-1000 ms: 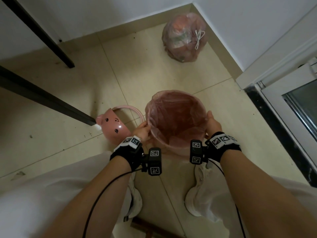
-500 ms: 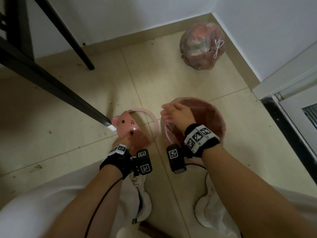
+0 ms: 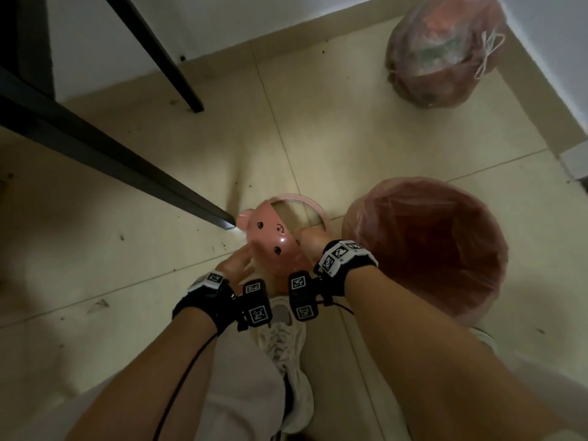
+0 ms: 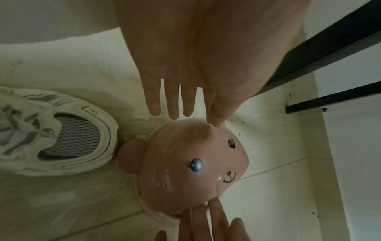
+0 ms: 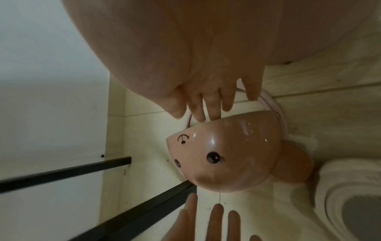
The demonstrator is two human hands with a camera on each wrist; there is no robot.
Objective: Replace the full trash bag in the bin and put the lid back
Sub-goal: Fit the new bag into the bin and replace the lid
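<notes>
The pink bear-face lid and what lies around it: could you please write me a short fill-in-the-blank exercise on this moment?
1. The pink lid lies on the ____, not on the bin.
2. The bin is already lined with a fresh ____ bag.
3. The full, tied trash bag sits in the ____ of the room.
4. The left hand and right hand reach for the lid from ____ sides.

Missing words: floor; pink; corner; opposite

We wear black wrist straps [image 3: 203, 300] topped with white bands printed in black square markers, and a small black camera block [image 3: 256, 303] with the same markers on each wrist. A thin black cable [image 3: 178, 386] trails along our left forearm. Light trousers [image 3: 241, 393] and white mesh sneakers [image 3: 280, 329] show below.
</notes>
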